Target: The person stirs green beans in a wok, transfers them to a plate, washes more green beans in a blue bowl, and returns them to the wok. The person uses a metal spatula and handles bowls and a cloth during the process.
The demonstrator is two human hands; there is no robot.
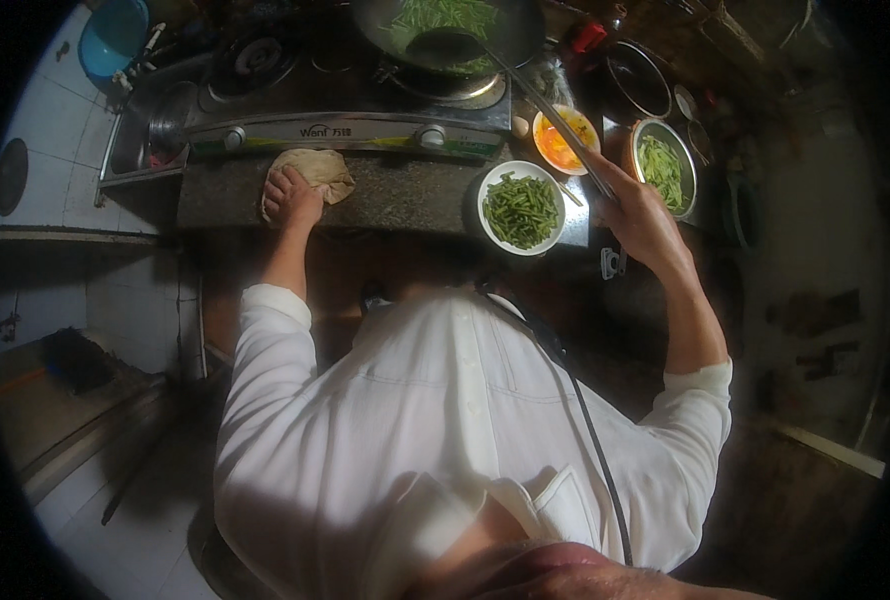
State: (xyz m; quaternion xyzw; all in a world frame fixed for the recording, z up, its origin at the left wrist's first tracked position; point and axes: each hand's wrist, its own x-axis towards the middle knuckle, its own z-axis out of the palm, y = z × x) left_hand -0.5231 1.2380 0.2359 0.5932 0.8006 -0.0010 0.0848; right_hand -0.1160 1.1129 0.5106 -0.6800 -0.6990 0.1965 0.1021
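Observation:
My left hand (292, 199) grips a crumpled beige cloth (317, 169) that lies on the stone counter in front of the gas stove. My right hand (646, 214) is closed around the metal handle of a wok spatula or ladle (524, 79); which of the two I cannot tell. Its dark head (445, 46) reaches into a wok (524, 30) over the right burner. Chopped green vegetables (445, 15) fill the visible part of the wok, whose far side is cut off by the picture's top edge.
Left of my right hand stand a white bowl of cut green beans (521, 210) and a bowl of beaten egg (565, 139). An egg (520, 126) sits nearby. To the right is a metal bowl of sliced green vegetable (662, 171). A sink (149, 135) lies left of the stove (325, 133).

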